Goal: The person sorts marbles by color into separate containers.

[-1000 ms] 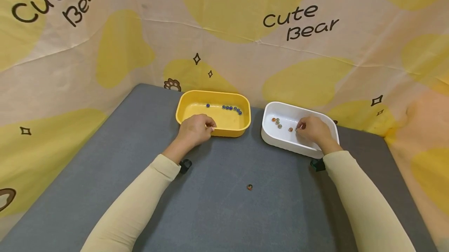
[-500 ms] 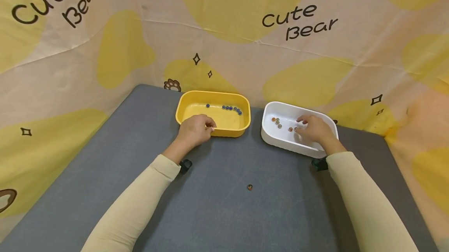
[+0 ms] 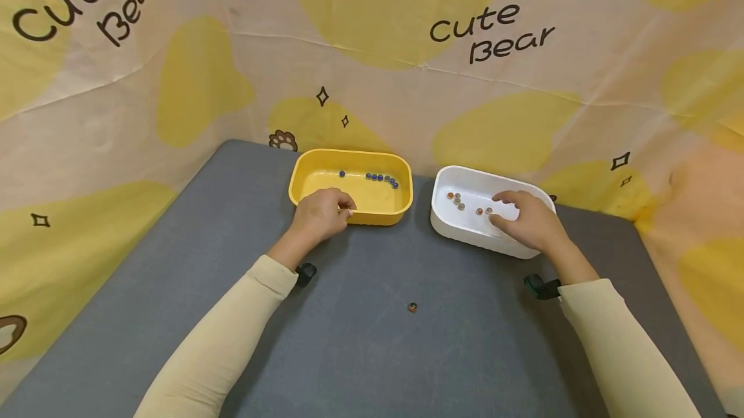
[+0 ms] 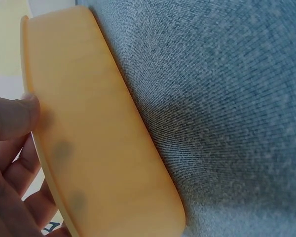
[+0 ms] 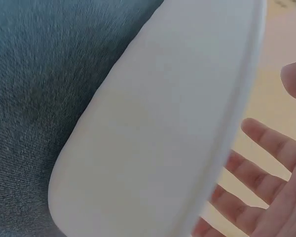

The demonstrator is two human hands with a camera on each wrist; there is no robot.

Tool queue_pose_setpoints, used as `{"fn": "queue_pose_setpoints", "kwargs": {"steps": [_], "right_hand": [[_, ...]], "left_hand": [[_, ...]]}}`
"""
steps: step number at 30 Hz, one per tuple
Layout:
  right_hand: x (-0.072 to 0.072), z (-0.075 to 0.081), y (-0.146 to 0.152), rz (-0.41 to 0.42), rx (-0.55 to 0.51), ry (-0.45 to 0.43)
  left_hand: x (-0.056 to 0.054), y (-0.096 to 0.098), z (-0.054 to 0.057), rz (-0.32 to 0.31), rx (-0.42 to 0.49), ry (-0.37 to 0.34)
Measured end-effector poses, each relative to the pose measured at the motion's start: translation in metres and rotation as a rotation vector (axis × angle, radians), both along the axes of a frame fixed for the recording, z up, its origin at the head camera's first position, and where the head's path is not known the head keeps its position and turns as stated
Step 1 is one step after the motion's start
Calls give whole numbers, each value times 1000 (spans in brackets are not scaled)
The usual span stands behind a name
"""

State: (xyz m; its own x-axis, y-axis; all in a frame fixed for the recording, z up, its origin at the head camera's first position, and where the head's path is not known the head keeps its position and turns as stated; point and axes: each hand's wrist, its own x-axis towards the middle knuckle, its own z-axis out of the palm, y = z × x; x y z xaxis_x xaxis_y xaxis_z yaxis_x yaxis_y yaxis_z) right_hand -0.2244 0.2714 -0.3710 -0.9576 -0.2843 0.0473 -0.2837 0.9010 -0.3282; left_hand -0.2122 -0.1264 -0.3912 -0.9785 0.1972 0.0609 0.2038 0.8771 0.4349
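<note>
My left hand (image 3: 318, 216) is at the near rim of a yellow tub (image 3: 367, 218). In the left wrist view the thumb (image 4: 14, 117) rests on the rim while the fingers curl behind it, so the hand grips the tub's edge. Several blue marbles (image 3: 380, 177) lie inside along the far side. Over the white tub (image 3: 465, 234) my right hand (image 3: 531, 219) holds nothing, thumb and fingers spread apart. Orange marbles (image 3: 479, 211) and pale glassy marbles (image 3: 462, 207) lie on that tub's floor, left of the hand. The right wrist view shows loose, spread fingers (image 5: 276, 148) beyond the tub's rim.
A single brownish marble (image 3: 413, 307) lies on the grey table (image 3: 349, 347) in front of the tubs. A patterned cloth backdrop (image 3: 372, 37) rises right behind both tubs. The two tubs stand side by side with a narrow gap.
My right hand has opened from a pinch, leaving a pale marble on the white tub's floor, and has drawn back slightly to the right. The left hand has stayed at the yellow rim.
</note>
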Motion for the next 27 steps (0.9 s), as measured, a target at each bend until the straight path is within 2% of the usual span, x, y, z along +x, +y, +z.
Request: {"fn": "queue_pose_setpoints", "kwargs": {"steps": [12,17,27], "right_hand": [[50,4,-27,109,-87,211],[67,-1,-39,159,-80,284],[87,-22,-66,327,-78,303]], "left_hand": [[0,2,0,8,-1,-2],[-1,3,1,10,-7,-7],[-2,3,1,16,-6,-6]]}}
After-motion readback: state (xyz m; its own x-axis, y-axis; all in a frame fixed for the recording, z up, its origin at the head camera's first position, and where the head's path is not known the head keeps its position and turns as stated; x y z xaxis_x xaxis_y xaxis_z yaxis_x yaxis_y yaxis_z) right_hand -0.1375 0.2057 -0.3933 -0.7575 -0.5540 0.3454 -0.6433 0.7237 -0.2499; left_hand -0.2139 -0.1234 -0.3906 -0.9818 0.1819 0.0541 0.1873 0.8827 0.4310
